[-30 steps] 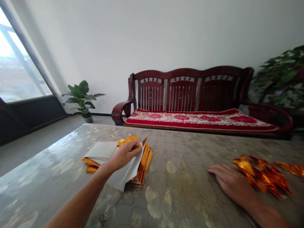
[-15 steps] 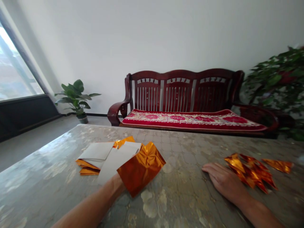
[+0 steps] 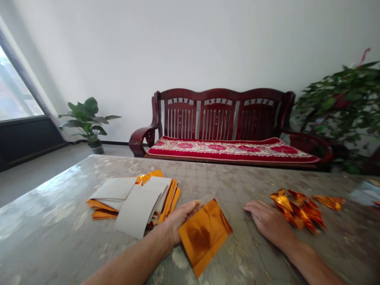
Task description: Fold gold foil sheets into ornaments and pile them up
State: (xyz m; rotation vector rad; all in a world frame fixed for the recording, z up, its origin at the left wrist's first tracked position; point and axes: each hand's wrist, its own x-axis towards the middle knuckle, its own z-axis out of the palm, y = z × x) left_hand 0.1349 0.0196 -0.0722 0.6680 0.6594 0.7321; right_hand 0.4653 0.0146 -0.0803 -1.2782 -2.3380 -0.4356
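Note:
My left hand [image 3: 184, 217] is closed on a square sheet of shiny orange-gold foil paper [image 3: 204, 235], tilted over the near middle of the table; part of my fingers is behind the sheet. Just left of that hand lies a pile of foil paper [image 3: 135, 204], with pale backs and orange edges showing. My right hand [image 3: 268, 221] rests palm down on the table, fingers stretched out and holding nothing. Close beside it, to the right, sit several folded, pointed foil pieces [image 3: 298, 209], and a single folded foil piece [image 3: 329, 202] lies apart, farther right.
The table [image 3: 225, 190] has a patterned, glossy cover. A pale, clear-looking bag [image 3: 366, 194] lies at its right edge. Behind stands a dark wooden bench [image 3: 215, 118] with a red flowered cushion [image 3: 231, 148]. Potted plants [image 3: 87, 118] are at left and right.
My left hand has moved right, carrying the foil sheet away from the pile and toward me. My right hand stays flat on the table. The view has shifted slightly to the right.

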